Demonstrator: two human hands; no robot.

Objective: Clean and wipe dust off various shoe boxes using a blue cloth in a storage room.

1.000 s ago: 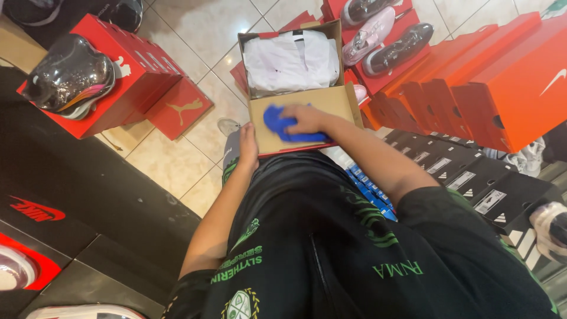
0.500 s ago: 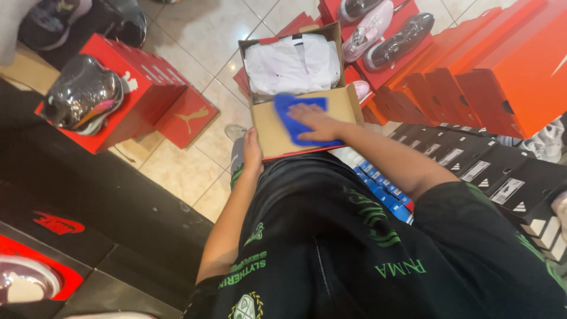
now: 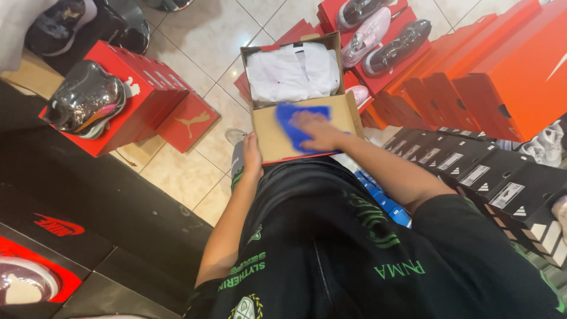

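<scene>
An open cardboard shoebox (image 3: 269,133) rests on my lap, its lid folded back toward me. White wrapping paper (image 3: 292,72) fills the box's far half. My right hand (image 3: 319,131) presses a blue cloth (image 3: 289,118) flat against the inside of the lid. My left hand (image 3: 253,155) grips the near left edge of the box from below. I wear a black shirt and black shorts.
A red shoebox (image 3: 147,94) with a shiny dark shoe (image 3: 85,97) on it stands at the left on the tiled floor. Orange boxes (image 3: 502,65) are stacked at the right, black boxes (image 3: 472,171) below them. Pink and dark shoes (image 3: 384,35) lie on red boxes behind.
My right hand has slid the blue cloth across the lid, from its left part toward the right. The left hand keeps its hold on the box.
</scene>
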